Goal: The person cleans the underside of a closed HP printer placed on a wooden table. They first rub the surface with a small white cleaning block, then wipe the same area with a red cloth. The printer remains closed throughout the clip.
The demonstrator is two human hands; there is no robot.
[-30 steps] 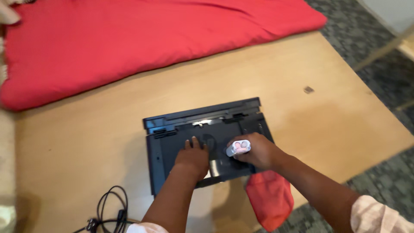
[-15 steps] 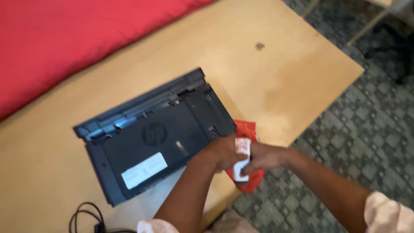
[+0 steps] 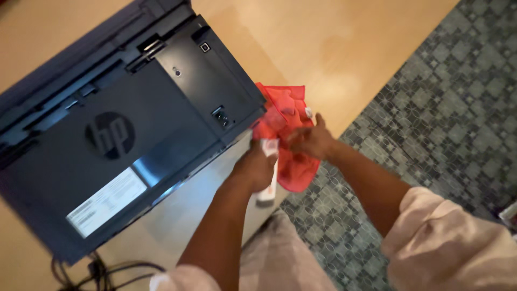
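Probably a home or small office — a printer [image 3: 124, 134] on a wooden table [image 3: 344, 48], patterned carpet [image 3: 447, 124] at right.

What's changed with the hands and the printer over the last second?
Both hands came off the dark blue-black printer. The left hand now grips the small white bottle that the right held before, and the right hand has moved onto the red cloth at the wooden table edge. The printer and table look unchanged.

My red cloth [image 3: 288, 137] hangs crumpled at mid-frame; the small white bottle [image 3: 267, 175] tilts upright just left of it.
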